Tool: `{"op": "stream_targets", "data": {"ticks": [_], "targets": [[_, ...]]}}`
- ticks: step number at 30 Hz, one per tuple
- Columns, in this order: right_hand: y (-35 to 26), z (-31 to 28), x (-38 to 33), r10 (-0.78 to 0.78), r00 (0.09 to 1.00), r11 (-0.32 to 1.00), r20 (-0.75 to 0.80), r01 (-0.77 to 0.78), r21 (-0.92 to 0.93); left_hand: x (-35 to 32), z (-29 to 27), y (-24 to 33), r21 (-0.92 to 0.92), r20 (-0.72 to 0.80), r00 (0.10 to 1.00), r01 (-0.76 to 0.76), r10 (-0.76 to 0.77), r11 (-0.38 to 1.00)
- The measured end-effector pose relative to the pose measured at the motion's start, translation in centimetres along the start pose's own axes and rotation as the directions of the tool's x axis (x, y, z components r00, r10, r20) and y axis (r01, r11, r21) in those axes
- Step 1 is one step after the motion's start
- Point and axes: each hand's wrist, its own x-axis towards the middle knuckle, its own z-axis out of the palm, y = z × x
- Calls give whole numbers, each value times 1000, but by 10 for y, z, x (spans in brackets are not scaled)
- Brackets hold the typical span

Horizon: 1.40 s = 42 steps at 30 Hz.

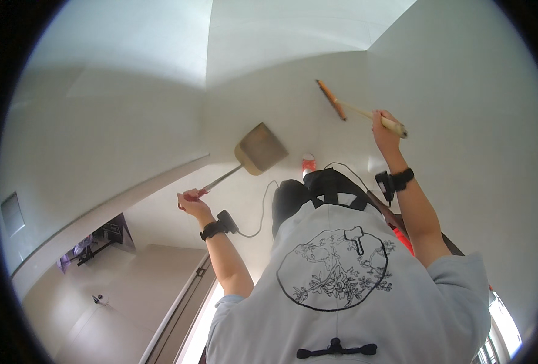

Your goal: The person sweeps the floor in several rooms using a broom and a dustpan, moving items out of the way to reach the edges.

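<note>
While the left hand [194,204] is gripping the handle end of a long-handled dustpan [262,148], the right hand [386,126] is wrapping its fingers around the cream shaft of a broom [331,101], and both tools are reaching out over the floor [281,91]. The pan is sitting left of centre, its straight lip roughly facing the broom head, the two standing apart. Good sweeping, I'm judging, is calling for that lip lying flat, the left wrist staying firm against tipping, and the slanting broom head turning square to the mouth for short, low strokes. Whether either tool is touching down, I'm not able to tell.

On materials, the pan is showing a brownish, boxy scoop, its rounded shoulders narrowing into a slim grey, metal-looking handle. The broom head is forming a long orange bar with a dark edge, bristle or rubber being too small to tell. The floor is looking pale and smooth, and a red shoe [308,164] with a whitish toe is pointing between the tools.
</note>
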Motion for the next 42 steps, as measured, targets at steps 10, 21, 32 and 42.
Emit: {"op": "stream_targets", "data": {"ticks": [10,21,32,42], "targets": [[13,69,-9,-368,911,847,186,411,-337,-13,-4,-13,-103,-169,986,-4,-14,995],[1,72,-27,264,880,868,394,-395,301,-22,-32,0,-74,-249,967,41,-59,996],[-42,35,27,225,972,961,68,-233,150,-11,-34,15,-250,-350,912,130,-215,959],[-36,88,38,-48,998,950,51,61,-306,-17,-5,-13,-199,-333,920,145,-206,969]]}}
